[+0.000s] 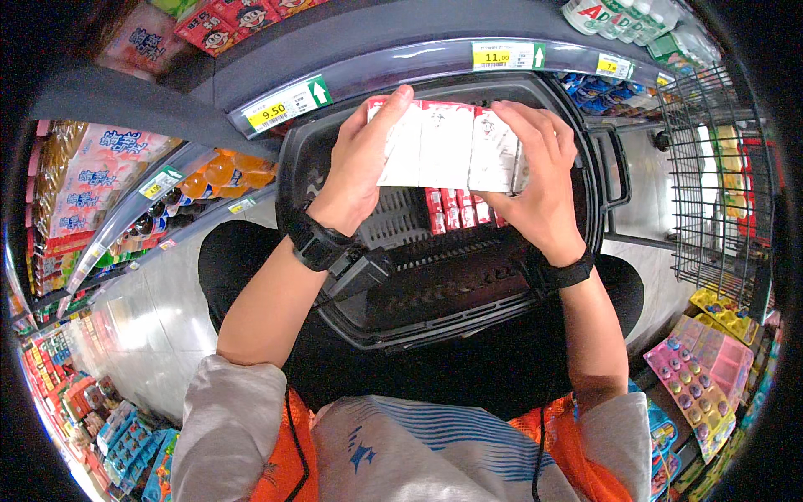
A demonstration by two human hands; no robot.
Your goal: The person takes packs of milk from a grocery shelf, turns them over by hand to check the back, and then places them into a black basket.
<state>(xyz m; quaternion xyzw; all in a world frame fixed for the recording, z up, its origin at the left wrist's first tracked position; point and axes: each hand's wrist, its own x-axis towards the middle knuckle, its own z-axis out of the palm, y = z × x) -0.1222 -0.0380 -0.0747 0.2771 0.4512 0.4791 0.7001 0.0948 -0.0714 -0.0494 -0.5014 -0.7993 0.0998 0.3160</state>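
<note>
A row of red-and-white drink cartons (439,150) is held level between both my hands, above a black plastic shopping basket (370,336). My left hand (361,160) presses against the row's left end, thumb lying along the top edge. At the opposite end, my right hand (542,166) wraps its fingers over the far side, with the thumb under the near corner. Glare washes out much of the cartons' pale faces. Below them, several smaller red-and-white packs (461,210) rest on the basket's slotted floor, partly hidden by the held row.
A shelf edge with price tags (508,56) curves just beyond the basket. Shelves of bagged goods (100,182) and orange drink bottles (226,176) stand left. A black wire rack (715,182) rises at right, near pink trays of small items (696,383). White bottles (602,19) sit top right.
</note>
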